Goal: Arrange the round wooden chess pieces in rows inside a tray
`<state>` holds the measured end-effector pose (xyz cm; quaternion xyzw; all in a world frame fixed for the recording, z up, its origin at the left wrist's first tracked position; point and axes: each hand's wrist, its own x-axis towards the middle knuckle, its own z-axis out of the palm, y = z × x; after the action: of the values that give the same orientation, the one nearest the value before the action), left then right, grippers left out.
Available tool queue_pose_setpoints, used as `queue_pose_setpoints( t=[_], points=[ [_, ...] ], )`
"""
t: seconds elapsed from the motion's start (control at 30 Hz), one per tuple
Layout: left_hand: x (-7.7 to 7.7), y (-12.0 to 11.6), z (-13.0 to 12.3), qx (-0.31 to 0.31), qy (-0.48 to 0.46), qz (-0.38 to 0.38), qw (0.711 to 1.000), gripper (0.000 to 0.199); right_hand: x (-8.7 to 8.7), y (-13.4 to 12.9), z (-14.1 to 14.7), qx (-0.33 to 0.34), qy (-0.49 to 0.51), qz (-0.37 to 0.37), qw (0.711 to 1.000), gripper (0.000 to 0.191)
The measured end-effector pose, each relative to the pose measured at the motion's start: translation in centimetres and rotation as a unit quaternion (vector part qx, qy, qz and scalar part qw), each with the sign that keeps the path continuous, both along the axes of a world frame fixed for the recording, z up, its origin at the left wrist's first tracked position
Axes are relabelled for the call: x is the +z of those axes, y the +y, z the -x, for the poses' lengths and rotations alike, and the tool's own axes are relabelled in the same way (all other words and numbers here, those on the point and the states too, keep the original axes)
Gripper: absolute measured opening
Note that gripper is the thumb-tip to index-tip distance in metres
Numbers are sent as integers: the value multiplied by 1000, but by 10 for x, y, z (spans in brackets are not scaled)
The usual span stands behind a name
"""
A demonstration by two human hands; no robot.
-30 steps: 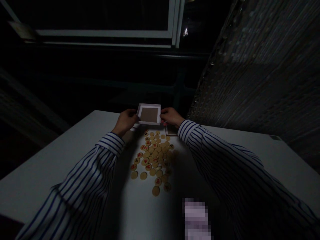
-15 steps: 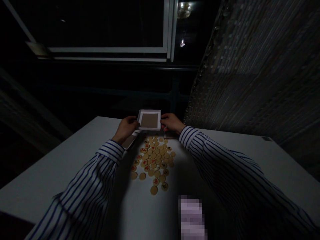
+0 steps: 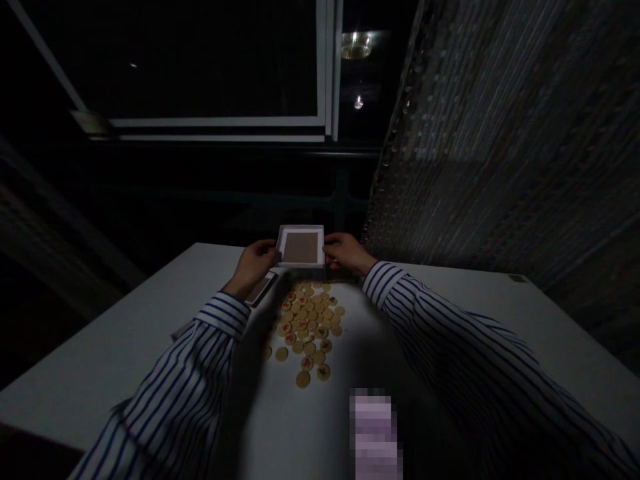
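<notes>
We grip a shallow box (image 3: 301,247) at the frame's centre.
Our left hand (image 3: 253,264) and right hand (image 3: 350,253) pinch its opposite sides, probably for steadiness, its open face towards us. Round pieces (image 3: 307,312) lie loose in the lower centre; at centre-left, our left hand partly hides a dark-rimmed panel (image 3: 262,288). A strand curtain (image 3: 500,133) hangs upper right.

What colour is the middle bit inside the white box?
Brownish-grey: that's the middle panel of the shallow, white rectangular box. The head view shows it best.
</notes>
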<state>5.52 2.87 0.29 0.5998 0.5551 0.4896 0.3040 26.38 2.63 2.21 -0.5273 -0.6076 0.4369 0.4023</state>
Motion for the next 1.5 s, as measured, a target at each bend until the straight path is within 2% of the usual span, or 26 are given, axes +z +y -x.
queue_pose_setpoints(
  t=[0.27,0.53,0.9,1.13,1.5],
  points=[
    [5,-13,-13,-11,-15,-8,1000,41,7,-19,-12,-10,7,0,1000,32],
    [13,-28,-28,-16,-33,-8,999,43,5,-29,-27,-10,13,-14,1000,35],
    [3,-26,-39,-51,-48,-15,997,41,5,-46,-43,-19,12,-44,999,34],
    [6,-38,-51,-51,-22,-8,998,42,7,-60,-55,-24,16,-39,999,31],
    [4,-45,-70,-77,-57,-9,995,41,4,-74,-73,-38,23,-49,998,29]
  ],
)
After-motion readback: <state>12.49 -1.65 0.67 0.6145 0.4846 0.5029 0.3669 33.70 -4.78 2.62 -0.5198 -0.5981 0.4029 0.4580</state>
